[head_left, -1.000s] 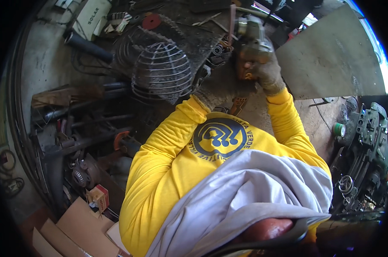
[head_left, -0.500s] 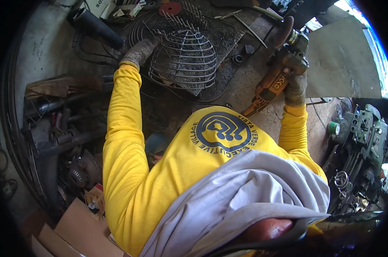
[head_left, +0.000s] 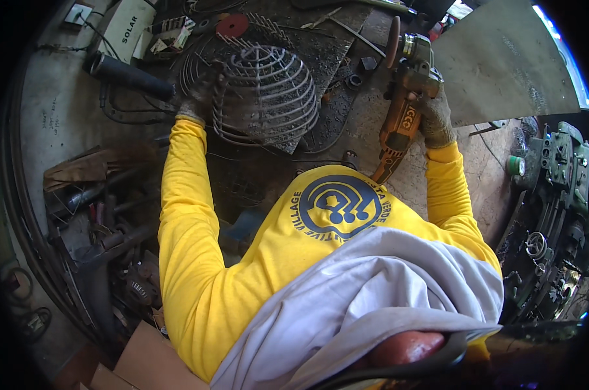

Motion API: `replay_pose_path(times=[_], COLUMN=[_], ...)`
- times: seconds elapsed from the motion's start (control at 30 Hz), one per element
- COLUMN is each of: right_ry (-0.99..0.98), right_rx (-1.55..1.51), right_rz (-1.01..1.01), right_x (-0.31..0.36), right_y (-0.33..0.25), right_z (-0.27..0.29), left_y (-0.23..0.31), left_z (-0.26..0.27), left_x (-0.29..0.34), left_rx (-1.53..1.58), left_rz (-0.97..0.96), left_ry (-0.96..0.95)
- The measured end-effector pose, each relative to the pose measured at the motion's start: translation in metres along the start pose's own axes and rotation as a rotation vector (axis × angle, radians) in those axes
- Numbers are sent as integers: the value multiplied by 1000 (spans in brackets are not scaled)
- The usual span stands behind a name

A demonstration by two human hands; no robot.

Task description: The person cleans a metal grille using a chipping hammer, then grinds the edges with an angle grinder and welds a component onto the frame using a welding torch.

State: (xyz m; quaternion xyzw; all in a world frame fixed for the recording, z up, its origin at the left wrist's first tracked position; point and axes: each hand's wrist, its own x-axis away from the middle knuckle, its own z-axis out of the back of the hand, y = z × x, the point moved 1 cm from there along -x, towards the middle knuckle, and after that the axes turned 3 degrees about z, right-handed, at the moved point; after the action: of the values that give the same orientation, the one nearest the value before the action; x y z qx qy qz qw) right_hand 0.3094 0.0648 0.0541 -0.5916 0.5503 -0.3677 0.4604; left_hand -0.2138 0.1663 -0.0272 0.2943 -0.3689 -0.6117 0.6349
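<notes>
A dome-shaped cage of metal rods (head_left: 266, 95) rests on the work table, its narrow end pointing away from me. At its left side is my gloved left hand (head_left: 202, 93), closed on the rods; the fingers are dark and partly blurred. My gloved right hand (head_left: 437, 119) grips an orange and black angle grinder (head_left: 401, 123) near its head. The grinder stands apart from the cage, to its right, with its disc (head_left: 393, 42) at the far end and its tail toward my chest.
Several short metal rods (head_left: 271, 29) and a red disc (head_left: 232, 26) lie beyond the cage. A black cylinder (head_left: 132, 77) is at the left. A metal sheet (head_left: 502, 65) stands at right, near green machinery (head_left: 561, 169). Cardboard (head_left: 154, 354) is at lower left.
The view has shifted a little. The cage appears slightly turned, and my left hand sits lower along its left side. The grinder in my right hand is tilted more upright.
</notes>
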Motion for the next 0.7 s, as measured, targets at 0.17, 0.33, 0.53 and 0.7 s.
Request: replay_pose_path(times=[0.17, 0.33, 0.53, 0.7], right_ry=[13, 10, -69, -237], right_rx=[33, 178, 405, 385], right_rz=[1, 65, -30, -80], right_x=[-5, -4, -16, -26], right_y=[2, -6, 1, 27], right_z=[11, 11, 10, -11], left_y=[27, 17, -9, -54], left_z=[34, 17, -22, -28], left_x=[11, 82, 135, 165], left_rx=[-477, -377, -307, -801], left_rz=[-1108, -857, -438, -103], left_ry=[234, 458, 466, 498])
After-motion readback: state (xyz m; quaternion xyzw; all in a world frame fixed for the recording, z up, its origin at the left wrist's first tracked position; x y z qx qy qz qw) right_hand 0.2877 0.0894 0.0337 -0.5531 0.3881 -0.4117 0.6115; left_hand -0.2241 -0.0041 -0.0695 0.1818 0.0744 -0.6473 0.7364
